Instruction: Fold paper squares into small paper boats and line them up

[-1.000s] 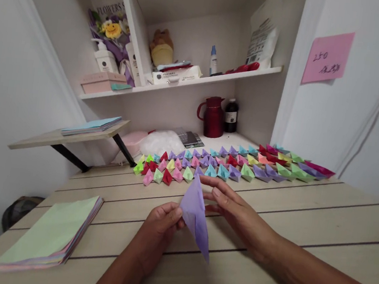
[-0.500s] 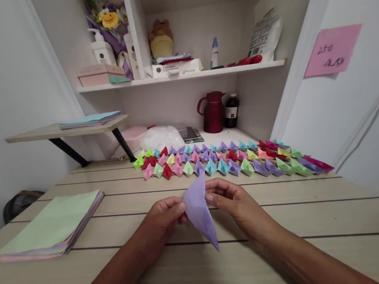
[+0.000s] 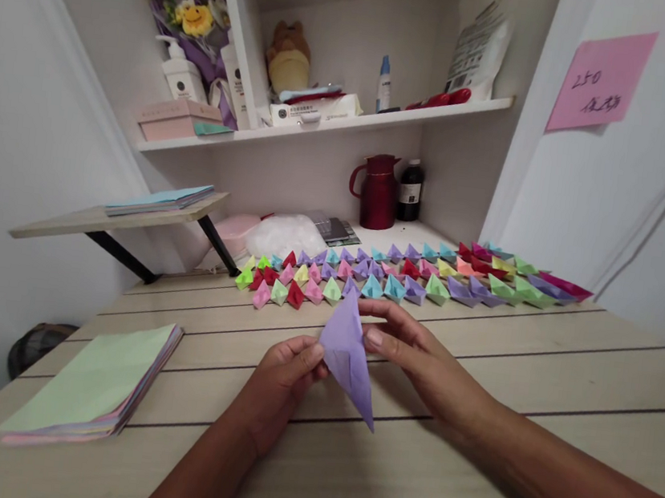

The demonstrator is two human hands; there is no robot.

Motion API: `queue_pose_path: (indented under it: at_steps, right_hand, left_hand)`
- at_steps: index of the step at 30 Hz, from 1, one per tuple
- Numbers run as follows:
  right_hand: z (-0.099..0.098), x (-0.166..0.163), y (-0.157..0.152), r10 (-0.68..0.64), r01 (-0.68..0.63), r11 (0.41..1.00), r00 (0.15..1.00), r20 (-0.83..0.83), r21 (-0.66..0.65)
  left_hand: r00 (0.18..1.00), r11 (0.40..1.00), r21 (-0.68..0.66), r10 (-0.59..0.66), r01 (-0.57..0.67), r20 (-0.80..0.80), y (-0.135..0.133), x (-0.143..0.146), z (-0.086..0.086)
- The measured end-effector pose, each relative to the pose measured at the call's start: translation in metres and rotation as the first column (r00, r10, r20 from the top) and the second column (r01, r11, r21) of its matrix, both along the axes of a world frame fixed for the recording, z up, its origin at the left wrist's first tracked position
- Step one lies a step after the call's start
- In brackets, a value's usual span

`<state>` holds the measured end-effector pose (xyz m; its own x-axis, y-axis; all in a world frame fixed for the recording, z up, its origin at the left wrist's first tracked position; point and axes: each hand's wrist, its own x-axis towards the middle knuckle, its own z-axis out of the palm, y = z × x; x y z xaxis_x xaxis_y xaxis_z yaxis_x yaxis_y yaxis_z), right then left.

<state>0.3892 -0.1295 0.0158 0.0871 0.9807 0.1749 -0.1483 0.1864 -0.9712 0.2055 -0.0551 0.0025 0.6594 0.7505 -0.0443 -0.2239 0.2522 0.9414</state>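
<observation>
A folded sheet of purple paper (image 3: 350, 352), with a pointed top and a long tip slanting down to the right, is held above the wooden table. My left hand (image 3: 291, 373) pinches its left corner, thumb in front and fingers curled underneath. At the right edge, my right hand (image 3: 417, 348) has its thumb against the paper and its fingertips partly hidden behind it. Just beyond my hands, several rows of small folded paper boats (image 3: 394, 289) in many colours stand on the table.
To the left lies a stack of coloured paper sheets (image 3: 91, 381), pale green on top. A small raised shelf (image 3: 87, 223) with blue paper stands behind it. A dark red jug (image 3: 379, 194) and a dark bottle (image 3: 410, 192) are at the back, under a loaded shelf (image 3: 378, 119).
The purple paper has turned slightly, so more of its folded front face shows, and its lower tip has shifted left. My right fingers have spread a little around its edge. The view has shifted slightly.
</observation>
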Motion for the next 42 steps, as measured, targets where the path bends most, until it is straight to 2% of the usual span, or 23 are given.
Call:
queue_pose_path:
  at_steps: [3,12,18,22,26,29,32,35,37,42]
  right_hand:
    - [0.0,0.002,0.0,-0.007,0.008,1.0,1.0,0.018,-0.009]
    - [0.004,0.0,-0.001,0.08,-0.08,0.997,0.997,0.004,0.012]
    - [-0.001,-0.001,0.002,0.028,-0.028,1.0,1.0,0.005,-0.001]
    - [-0.004,-0.002,0.001,0.047,-0.047,0.998,0.999,0.001,-0.039]
    - [-0.007,-0.004,0.0,0.065,-0.063,0.989,0.998,0.01,-0.13]
    - [-0.012,-0.002,0.002,0.08,-0.068,0.988,0.993,0.083,-0.135]
    - [-0.019,0.002,0.005,0.093,-0.074,0.994,0.968,0.235,-0.085]
    - [-0.024,0.008,0.009,0.059,-0.048,0.998,0.917,0.394,-0.037]
    - [-0.027,0.01,0.01,0.024,-0.027,1.0,0.886,0.463,0.0]
    - [-0.03,0.011,0.013,-0.07,0.047,0.997,0.795,0.602,0.054]
  left_hand:
    - [1.0,0.999,0.019,-0.025,0.025,-0.006,0.001,0.0,-0.001]
    - [0.994,0.994,0.082,-0.066,0.073,-0.09,0.0,-0.001,-0.003]
    - [0.959,0.974,0.222,0.016,0.049,-0.284,-0.01,0.008,0.005]
    - [0.947,0.977,0.211,0.05,0.019,-0.316,-0.012,0.011,0.006]
    - [0.947,0.974,0.225,0.059,0.015,-0.316,-0.01,0.01,0.006]
    - [0.939,0.966,0.257,0.066,0.024,-0.337,-0.008,0.009,0.003]
    - [0.927,0.927,0.371,0.093,0.052,-0.362,-0.008,0.01,-0.004]
    - [0.907,0.831,0.549,0.16,0.088,-0.389,-0.01,0.01,-0.011]
    - [0.903,0.783,0.615,0.193,0.093,-0.383,-0.011,0.011,-0.014]
    - [0.9,0.757,0.652,0.258,0.039,-0.353,-0.012,0.012,-0.014]
